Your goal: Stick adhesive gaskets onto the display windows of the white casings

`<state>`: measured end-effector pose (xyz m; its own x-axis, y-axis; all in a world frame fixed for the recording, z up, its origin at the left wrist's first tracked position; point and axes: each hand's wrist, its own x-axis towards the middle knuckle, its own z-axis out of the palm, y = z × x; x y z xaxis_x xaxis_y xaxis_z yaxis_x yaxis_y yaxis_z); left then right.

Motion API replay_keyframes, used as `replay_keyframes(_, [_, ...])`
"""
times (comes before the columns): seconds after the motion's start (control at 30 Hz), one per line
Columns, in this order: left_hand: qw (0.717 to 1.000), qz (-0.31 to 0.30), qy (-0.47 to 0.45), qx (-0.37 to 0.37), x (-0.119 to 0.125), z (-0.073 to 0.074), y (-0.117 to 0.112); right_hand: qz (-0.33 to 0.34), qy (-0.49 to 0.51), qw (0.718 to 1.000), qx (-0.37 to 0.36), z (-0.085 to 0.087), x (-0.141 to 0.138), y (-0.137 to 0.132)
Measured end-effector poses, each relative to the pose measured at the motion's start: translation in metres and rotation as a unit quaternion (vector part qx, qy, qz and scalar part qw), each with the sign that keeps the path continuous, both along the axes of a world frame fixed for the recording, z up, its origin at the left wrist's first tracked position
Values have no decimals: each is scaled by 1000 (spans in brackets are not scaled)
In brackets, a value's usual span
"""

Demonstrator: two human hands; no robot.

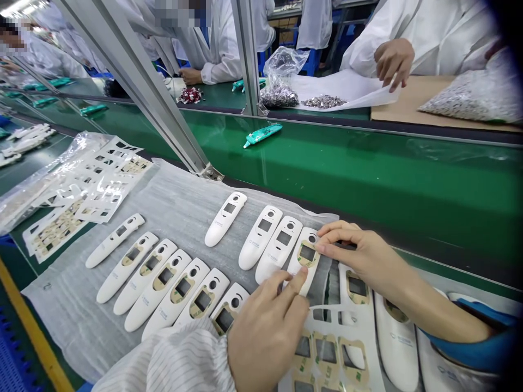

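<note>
Several white plastic device shells (261,235) lie in rows on a grey foam sheet (175,204). My left hand (265,332) presses its fingertips on the lower end of one shell (303,260). My right hand (359,253) pinches at a tan adhesive frame (307,253) around that shell's window. A backing sheet of tan adhesive frames (327,354) lies under my left hand. More shells (396,340) lie to the right under my right forearm.
A green conveyor belt (368,169) runs behind the foam and carries a teal part (262,134). Used sticker sheets (93,185) lie at the left. A metal frame post (163,117) slants down to the foam. Other people's hands work across the belt, one on white paper (347,87).
</note>
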<state>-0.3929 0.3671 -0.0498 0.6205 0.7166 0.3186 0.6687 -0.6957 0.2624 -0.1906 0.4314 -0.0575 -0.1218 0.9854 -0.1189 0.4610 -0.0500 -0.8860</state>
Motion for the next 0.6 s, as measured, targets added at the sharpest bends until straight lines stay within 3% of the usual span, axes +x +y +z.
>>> replay_keyframes(0.6, [1000, -14, 16, -16, -1, -2, 3, -7, -49, 998, 47, -1, -3, 0])
